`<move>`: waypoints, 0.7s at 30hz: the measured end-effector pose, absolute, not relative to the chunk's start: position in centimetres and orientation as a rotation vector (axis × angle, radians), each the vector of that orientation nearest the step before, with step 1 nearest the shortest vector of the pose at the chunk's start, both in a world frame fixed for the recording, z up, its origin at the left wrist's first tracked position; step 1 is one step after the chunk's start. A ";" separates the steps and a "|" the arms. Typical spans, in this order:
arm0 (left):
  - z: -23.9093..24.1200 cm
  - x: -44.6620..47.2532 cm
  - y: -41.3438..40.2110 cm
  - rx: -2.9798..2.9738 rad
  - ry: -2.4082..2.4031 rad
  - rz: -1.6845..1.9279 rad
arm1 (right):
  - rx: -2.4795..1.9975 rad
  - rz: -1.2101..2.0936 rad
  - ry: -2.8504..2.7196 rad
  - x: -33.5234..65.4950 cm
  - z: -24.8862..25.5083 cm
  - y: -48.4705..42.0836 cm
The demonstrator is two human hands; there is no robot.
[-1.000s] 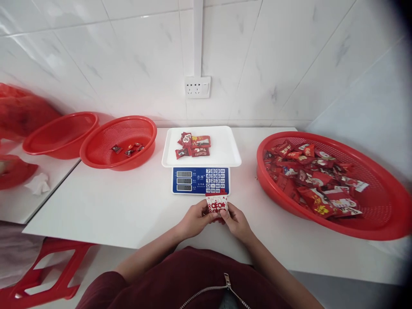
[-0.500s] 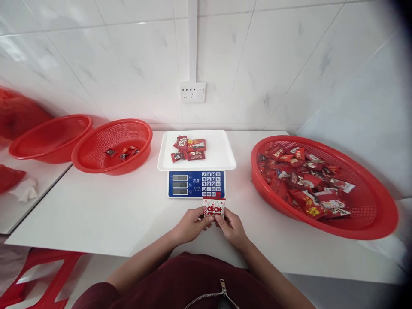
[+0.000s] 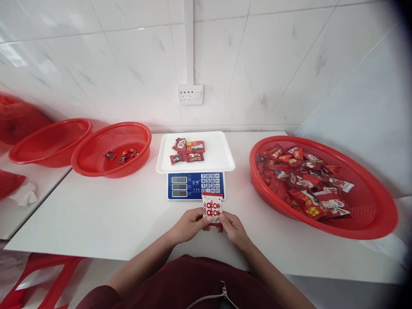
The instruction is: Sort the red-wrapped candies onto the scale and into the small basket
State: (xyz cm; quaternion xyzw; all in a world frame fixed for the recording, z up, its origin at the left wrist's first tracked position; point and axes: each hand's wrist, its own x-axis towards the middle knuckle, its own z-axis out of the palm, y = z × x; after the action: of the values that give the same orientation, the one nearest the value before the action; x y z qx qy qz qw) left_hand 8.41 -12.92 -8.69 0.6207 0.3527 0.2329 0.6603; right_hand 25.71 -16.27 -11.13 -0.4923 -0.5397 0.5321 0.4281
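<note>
Between both hands, just in front of the scale, I hold a small red and white snack packet point(image 3: 212, 207) printed with red characters. My left hand point(image 3: 190, 224) pinches its lower left side, thumb on the front. At the lower right edge, my right hand point(image 3: 234, 229) grips it with thumb and fingers. The packet's top overlaps the lower keys of the blue digital scale point(image 3: 195, 186). On the scale's white tray point(image 3: 219, 150) lie several red wrapped snacks point(image 3: 194, 146), grouped left of the middle.
To the right stands a large red basket point(image 3: 370, 210) with many wrapped snacks point(image 3: 302, 180). A smaller red basket point(image 3: 96, 148) at left holds a few small sweets point(image 3: 124, 156); another red basket point(image 3: 48, 141) stands beyond it. A red stool point(image 3: 58, 279) is below left.
The packet is raised slightly and shows more of its front between my hands. My right hand has shifted a little toward its side edge. The camera view has moved slightly.
</note>
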 end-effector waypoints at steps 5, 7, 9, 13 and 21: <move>-8.0 8.3 -12.8 1.493 0.830 0.552 | -1.266 1.282 -1.351 25.4 -11.3 -16.2; -7.5 8.2 -12.6 1.501 0.830 0.542 | -1.254 1.293 -1.329 25.3 -11.3 -16.2; -7.0 7.9 -12.3 1.520 0.817 0.488 | -1.224 1.306 -1.279 25.2 -11.2 -16.2; -6.2 7.3 -11.7 1.606 0.788 0.327 | -1.186 1.350 -1.073 25.2 -10.8 -15.9; -8.0 9.0 -12.8 1.377 0.806 0.513 | -1.184 1.291 -0.887 24.7 -10.2 -15.2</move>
State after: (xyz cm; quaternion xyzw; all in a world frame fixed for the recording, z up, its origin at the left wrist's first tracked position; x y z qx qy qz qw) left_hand 8.95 -12.81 -8.02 0.6107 0.3575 0.2276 0.6689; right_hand 24.67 -15.19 -10.15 -0.5013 -0.3755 0.5467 0.5558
